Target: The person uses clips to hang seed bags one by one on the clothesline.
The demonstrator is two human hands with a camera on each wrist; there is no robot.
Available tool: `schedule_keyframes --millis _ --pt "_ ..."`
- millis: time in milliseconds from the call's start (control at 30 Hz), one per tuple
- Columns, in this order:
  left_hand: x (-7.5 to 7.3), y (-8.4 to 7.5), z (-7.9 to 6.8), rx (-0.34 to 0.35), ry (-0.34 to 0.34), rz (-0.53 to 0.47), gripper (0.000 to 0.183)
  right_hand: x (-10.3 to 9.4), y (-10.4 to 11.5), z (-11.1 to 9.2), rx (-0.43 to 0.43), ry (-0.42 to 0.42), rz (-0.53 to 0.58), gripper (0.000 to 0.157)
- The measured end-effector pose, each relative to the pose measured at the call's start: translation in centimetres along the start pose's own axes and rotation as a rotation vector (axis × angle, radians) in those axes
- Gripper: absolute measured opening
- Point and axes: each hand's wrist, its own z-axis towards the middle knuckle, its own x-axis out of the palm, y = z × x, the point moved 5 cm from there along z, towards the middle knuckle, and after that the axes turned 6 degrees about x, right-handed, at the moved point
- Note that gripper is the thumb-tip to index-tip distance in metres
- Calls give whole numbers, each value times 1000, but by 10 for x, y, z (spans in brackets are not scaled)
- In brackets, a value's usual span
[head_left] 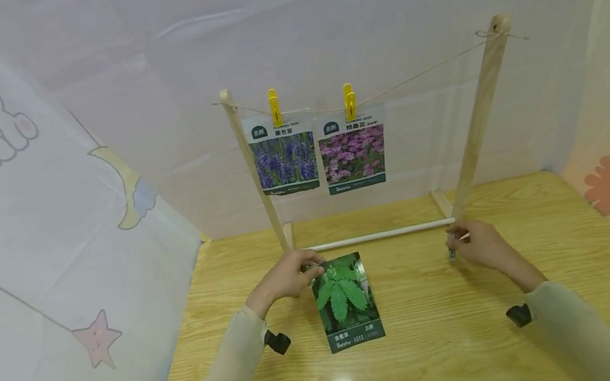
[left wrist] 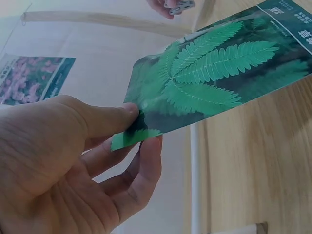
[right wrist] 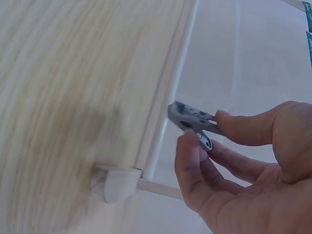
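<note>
A green seed packet [head_left: 348, 305] with a fern-like leaf picture hangs from my left hand [head_left: 290, 275], its top corner pinched between thumb and fingers. The left wrist view shows the thumb flat on the packet's [left wrist: 209, 73] printed face. My right hand [head_left: 478, 244] pinches a grey clothespin [right wrist: 191, 119] between thumb and fingers, near the foot of the rack's right post. On the string [head_left: 420, 76] above, two yellow clothespins [head_left: 275, 108] hold a purple-flower seed packet [head_left: 285, 160] and a pink-flower seed packet [head_left: 355, 154].
The string runs between a left wooden post [head_left: 255, 172] and a right wooden post [head_left: 478, 112]. A white rod [head_left: 377, 235] joins them low down, above the wooden table [head_left: 430, 345]. Printed cloth [head_left: 78, 87] surrounds the table at the back and sides.
</note>
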Motion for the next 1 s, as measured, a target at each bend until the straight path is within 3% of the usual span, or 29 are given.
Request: schedule_keyframes --millis 400,767,1000 --pt "-7 -23 4 5 -23 -32 21 -19 8 -6 -14 -41 -13 35" --pt "-6 -41 0 -4 -75 -59 22 -29 14 -14 16 -22 -10 37" --pt "-4 -54 1 68 -106 -52 20 -35 20 -18 6 -26 -4 38"
